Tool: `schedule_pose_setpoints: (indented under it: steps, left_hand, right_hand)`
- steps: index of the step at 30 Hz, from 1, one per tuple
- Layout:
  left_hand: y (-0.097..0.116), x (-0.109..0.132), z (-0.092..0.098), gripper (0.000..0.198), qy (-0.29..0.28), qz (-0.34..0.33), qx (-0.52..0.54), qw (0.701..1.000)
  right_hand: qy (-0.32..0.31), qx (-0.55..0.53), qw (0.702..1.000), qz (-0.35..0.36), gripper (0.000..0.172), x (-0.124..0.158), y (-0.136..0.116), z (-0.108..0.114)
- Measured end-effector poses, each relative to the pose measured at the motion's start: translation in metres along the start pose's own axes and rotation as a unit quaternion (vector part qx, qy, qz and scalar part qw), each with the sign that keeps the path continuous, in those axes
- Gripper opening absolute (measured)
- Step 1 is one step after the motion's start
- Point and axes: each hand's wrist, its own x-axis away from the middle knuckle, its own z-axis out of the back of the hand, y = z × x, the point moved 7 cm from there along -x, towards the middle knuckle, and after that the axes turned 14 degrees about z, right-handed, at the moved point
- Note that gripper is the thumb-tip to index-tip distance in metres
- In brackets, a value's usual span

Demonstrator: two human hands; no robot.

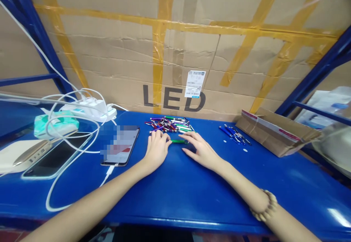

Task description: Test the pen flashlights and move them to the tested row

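A slim green pen (177,141) lies level between my hands, just in front of the pile. My left hand (157,148) is closed, its thumb and fingertips pinching the pen's left end. At the other end my right hand (201,150) has its thumb and fingers apart, the fingertips close to the pen; whether they touch it I cannot tell. Right behind both hands is a loose pile of shiny pens (167,124) in red, purple and green. A beaded bracelet (264,205) circles my right wrist.
On the blue shelf (186,194), blue and black pens (235,135) lie beside an open cardboard box (274,132). Leftward are a plugged-in phone (120,145), a second phone (59,156), white cables (49,194) and a power strip (90,108). A big LED carton (117,59) stands behind.
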Motion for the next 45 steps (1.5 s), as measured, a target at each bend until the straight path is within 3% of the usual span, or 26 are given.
schedule_pose_setpoints:
  steps: [2, 6, 12, 17, 23, 29, 33, 45]
  left_hand:
    - [-0.001, 0.0, -0.001, 0.013, -0.009, 0.009, 0.051, 0.999]
    - [0.001, 0.0, 0.001, 0.01, -0.03, 0.021, 0.168, 0.985]
    - [0.008, 0.005, -0.003, 0.016, -0.092, 0.026, 0.345, 0.934]
    - [0.009, 0.009, -0.007, 0.022, -0.12, 0.043, 0.416, 0.9]
    - [0.008, 0.009, -0.002, 0.019, -0.113, 0.055, 0.434, 0.892]
    - [0.01, 0.008, 0.003, 0.016, -0.1, 0.035, 0.447, 0.888]
    - [0.018, 0.012, 0.005, 0.012, -0.122, -0.005, 0.45, 0.884]
    - [0.028, 0.019, 0.004, 0.008, -0.157, -0.062, 0.366, 0.915]
  right_hand:
    - [0.015, -0.005, 1.0, -0.019, 0.045, 0.001, 0.005, 0.002]
    - [0.031, -0.035, 0.997, -0.063, 0.029, 0.001, 0.009, 0.004]
    - [0.045, -0.111, 0.989, -0.09, 0.025, -0.001, 0.0, -0.004]
    - [0.073, -0.162, 0.978, -0.112, 0.025, 0.0, 0.001, -0.006]
    - [0.107, -0.236, 0.953, -0.157, 0.032, 0.004, 0.011, -0.004]
    - [0.039, -0.379, 0.91, -0.163, 0.043, 0.0, -0.001, -0.017]
    - [0.017, -0.428, 0.889, -0.165, 0.047, 0.0, -0.008, -0.02]
    - [-0.015, -0.375, 0.92, -0.11, 0.048, -0.003, -0.01, -0.009]
